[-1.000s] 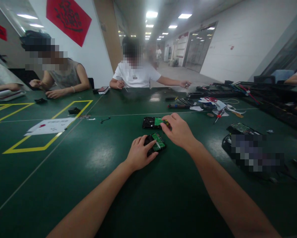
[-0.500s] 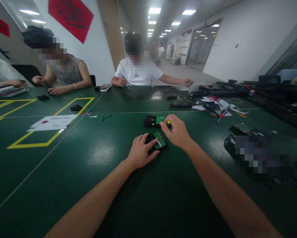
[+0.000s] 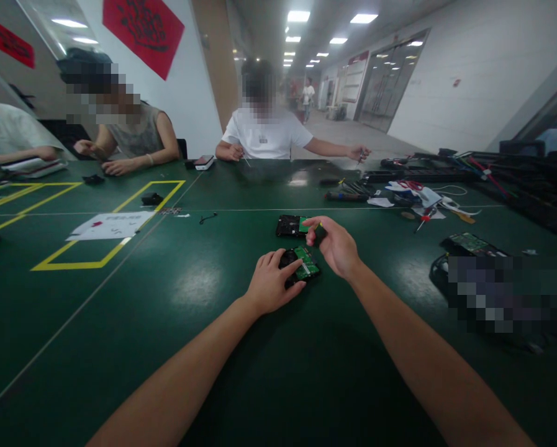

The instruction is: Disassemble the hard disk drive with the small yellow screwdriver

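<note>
My left hand [image 3: 269, 284] lies over a hard drive [image 3: 310, 263] on the green table, its fingers on the black part and its thumb along the near edge, holding it down. Green circuit board shows on the drive's right half. Above and right of it, my right hand [image 3: 339, 249] is closed round a screwdriver [image 3: 321, 232] with a yellow and black handle; its shaft and tip cannot be made out. Just beyond my left hand lies a second hard drive [image 3: 288, 226], black with a green board, partly covered by my right fingers.
Tools and cables [image 3: 353, 194] lie at the back right, near a red screwdriver [image 3: 425, 218]. A circuit board [image 3: 474, 243] and a blurred dark object sit at right. A paper sheet [image 3: 113, 226] lies inside yellow tape [image 3: 68, 267] at left. A person [image 3: 266, 133] sits opposite.
My right hand has turned and its fingers have loosened round the screwdriver, the index finger now reaching out. My left hand stays on the hard drive. The whole view has shifted slightly.
</note>
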`<state>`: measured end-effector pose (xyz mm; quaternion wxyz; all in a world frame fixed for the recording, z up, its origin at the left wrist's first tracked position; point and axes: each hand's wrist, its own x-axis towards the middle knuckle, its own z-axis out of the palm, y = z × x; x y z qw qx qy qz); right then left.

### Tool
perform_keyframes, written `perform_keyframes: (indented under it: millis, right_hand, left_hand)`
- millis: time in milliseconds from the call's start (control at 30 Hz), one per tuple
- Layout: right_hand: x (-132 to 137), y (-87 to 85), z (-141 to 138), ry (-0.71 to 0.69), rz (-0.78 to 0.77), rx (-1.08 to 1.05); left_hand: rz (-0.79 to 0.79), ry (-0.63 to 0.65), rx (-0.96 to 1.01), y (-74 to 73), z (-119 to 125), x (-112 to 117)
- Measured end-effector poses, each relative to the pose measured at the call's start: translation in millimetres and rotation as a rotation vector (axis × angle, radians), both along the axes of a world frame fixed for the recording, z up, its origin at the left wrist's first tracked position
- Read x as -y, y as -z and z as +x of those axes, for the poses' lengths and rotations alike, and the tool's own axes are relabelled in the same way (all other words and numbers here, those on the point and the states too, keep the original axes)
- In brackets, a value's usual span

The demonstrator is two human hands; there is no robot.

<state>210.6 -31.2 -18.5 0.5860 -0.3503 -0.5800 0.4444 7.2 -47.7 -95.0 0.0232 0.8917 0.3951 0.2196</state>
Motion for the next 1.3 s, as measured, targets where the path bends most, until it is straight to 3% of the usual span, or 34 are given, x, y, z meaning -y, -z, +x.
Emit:
perform_keyframes:
  millis: [167, 533, 767, 1100, 1300]
  right_hand:
    - [-3.8, 1.9, 4.3, 0.051, -0.05, -0.042]
    - [1.4, 2.5, 5.0, -0.147, -0.151, -0.244]
    - [-0.4, 4.4, 6.2, -0.197, -0.199, -0.297]
    - [3.2, -0.8, 7.7, -0.154, -0.197, -0.27]
    - [1.1, 0.7, 7.6, -0.147, -0.244, -0.365]
  left_hand:
    - [-0.003, -0.009, 0.018, 0.3, 0.1, 0.1]
    - [0.004, -0.007, 0.015, 0.8, 0.5, 0.2]
    - [0.005, -0.013, -0.002, 0.0, 0.5, 0.9]
    - [0.015, -0.013, -0.008, 1.2, -0.1, 0.3]
    - [0.025, -0.018, -0.004, 2.2, -0.3, 0.3]
